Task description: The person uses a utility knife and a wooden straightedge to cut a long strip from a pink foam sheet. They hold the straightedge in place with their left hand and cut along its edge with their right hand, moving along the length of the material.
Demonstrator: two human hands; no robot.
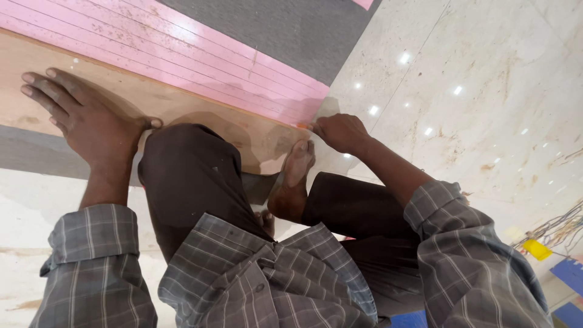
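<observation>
Person crouched on polished marble floor (486, 121). Left hand (85, 118) spread flat, pressing thin tan plywood sheet (182, 106) lying over pink ruled board (182, 51). Right hand (340, 132) pinching small orange pencil (302, 126) at sheet's end; bare foot (294, 179) beside it.

Single head view, looking steeply down from just above the wearer's lap, close in. The board (182, 103) lies across the upper left; marble floor (486, 91) spreads to the board's right, wires (555, 228) far right.
</observation>
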